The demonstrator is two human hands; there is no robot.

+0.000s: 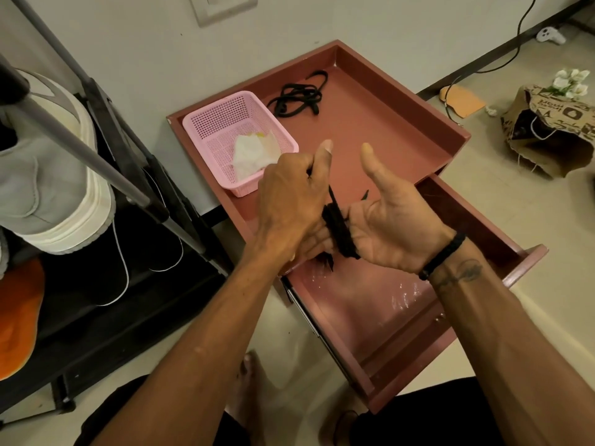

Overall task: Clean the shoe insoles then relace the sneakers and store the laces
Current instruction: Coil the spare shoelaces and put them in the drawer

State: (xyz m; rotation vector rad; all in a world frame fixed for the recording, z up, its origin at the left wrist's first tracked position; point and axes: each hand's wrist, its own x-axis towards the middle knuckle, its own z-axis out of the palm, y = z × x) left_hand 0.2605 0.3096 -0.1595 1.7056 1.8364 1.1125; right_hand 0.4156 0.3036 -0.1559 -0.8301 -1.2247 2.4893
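I see a black lace [338, 230] wound round my fingers, and another black lace [299, 93] lying far off on the reddish-brown desk [370, 123]. The basket [222, 123] at left is pink with white tissue [252, 154] inside. A grey and cream sneaker [54, 175] sits above an orange insole [16, 313].

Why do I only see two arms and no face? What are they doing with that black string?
The camera sits on the person's head, looking down, so you see only their arms. The right hand is held open, and a black lace is wound round its fingers. The left hand pinches the lace's loose end to wind it. Below them is an open reddish drawer. On the cabinet top lie another lace and a pink basket holding a crumpled wipe. A shoe rack stands on the left.
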